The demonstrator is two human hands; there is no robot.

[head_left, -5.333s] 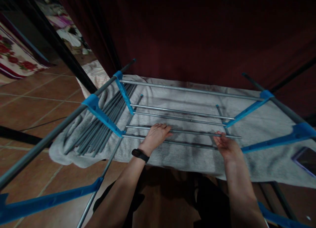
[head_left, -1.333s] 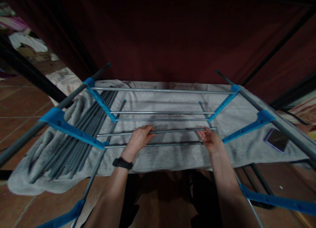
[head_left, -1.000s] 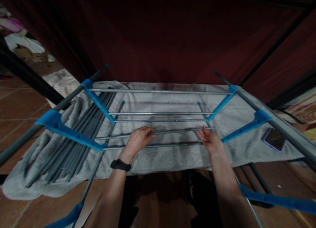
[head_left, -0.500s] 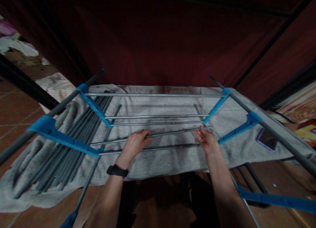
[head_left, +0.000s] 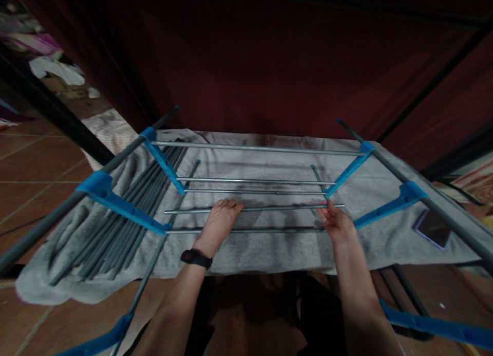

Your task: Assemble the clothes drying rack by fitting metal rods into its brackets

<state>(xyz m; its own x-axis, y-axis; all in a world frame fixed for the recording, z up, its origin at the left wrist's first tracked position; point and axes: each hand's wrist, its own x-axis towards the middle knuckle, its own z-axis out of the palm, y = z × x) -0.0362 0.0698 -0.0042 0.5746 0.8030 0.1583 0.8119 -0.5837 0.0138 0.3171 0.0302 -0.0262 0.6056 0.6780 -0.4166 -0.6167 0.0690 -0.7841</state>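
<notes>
Dim, underexposed view. The dark red backdrop [head_left: 269, 63], from 10 to 2 o'clock, falls nearly to black. The grey towel [head_left: 269, 163] at centre catches the most light. Deep shadow at 6 o'clock. Wide-angle distortion bows the frame tube [head_left: 127, 150] at 9 o'clock; corners are soft.

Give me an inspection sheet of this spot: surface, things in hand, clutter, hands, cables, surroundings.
Surface: grey towel spread flat; what lies beneath is hidden.
Things in hand: one thin metal rod, held level across a rack frame of grey tubes and blue connectors; other rods span the frame.
Clutter: bundle of loose grey rods on the towel at left; phone on it at right.
Hands: left hand, black wristband behind it, curled over the rod's middle; right hand grips near its right end.
Cables: nothing seen.
Surroundings: dark red fabric behind; tiled floor and a heap of clothes at left.
</notes>
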